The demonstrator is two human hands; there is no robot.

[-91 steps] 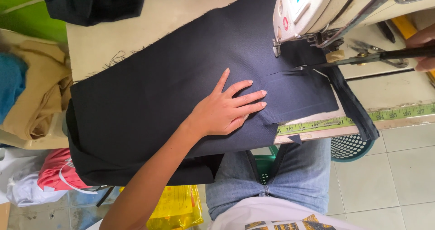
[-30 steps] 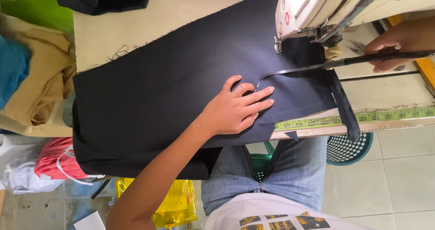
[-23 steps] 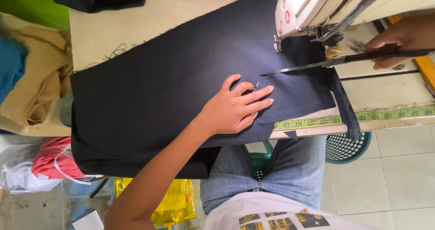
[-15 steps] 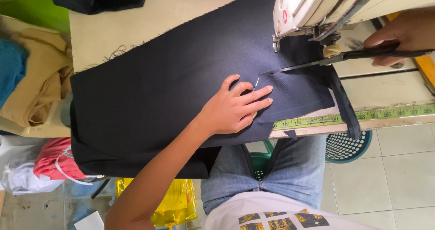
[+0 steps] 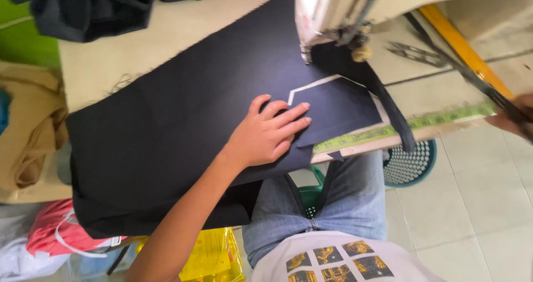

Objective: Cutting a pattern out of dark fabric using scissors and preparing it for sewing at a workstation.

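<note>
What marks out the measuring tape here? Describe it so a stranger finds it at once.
Start at the sewing machine at the top of the table. Drop to the table's near edge, right of the left hand pressing the dark fabric. The measuring tape lies flat along that edge: a thin yellow-green strip with tick marks, the only bright band beside the dark cloth.

Navy blue fabric (image 5: pixel 183 126), yellow-green measuring tape (image 5: pixel 400 127), blue jeans (image 5: pixel 338 204), teal perforated basket (image 5: pixel 413 165), yellow bag (image 5: pixel 208 257)

Table: a cream sewing table (image 5: pixel 127 54) carried everything.
Near: dark navy fabric (image 5: pixel 183 132) lay flat; a yellow-green measuring tape (image 5: pixel 405 127) ran along the right edge.
Far: a sewing machine (image 5: pixel 344 10) stood; thread snips (image 5: pixel 413 53) lay right.
</note>
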